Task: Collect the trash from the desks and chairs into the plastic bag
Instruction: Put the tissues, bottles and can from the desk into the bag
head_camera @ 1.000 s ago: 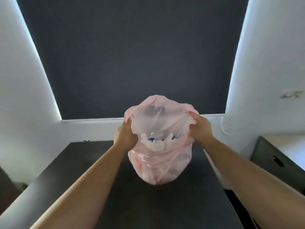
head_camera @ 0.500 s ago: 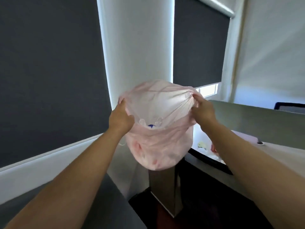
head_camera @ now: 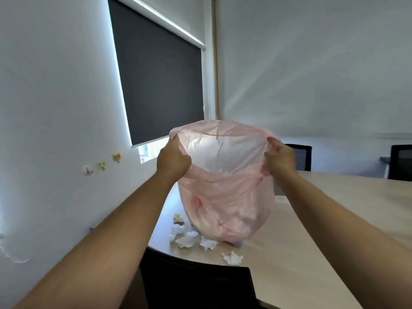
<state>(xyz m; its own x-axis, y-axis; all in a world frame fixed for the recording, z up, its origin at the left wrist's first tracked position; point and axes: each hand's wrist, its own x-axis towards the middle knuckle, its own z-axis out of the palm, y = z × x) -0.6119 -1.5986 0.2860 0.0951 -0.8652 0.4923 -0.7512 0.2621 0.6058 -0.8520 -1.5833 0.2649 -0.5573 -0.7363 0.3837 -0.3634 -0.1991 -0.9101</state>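
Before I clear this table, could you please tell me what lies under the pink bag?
Crumpled white tissues lie on the table beside the pink bag, on its near side; a small bluish scrap peeks out. Anything directly beneath is covered.

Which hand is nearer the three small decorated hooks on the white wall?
Left. The left hand grips the pink plastic bag at its rim on the side toward the hooks; the right hand grips the opposite rim, farther away.

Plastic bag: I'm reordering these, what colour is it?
The plastic bag is translucent pale pink; head view shows it.
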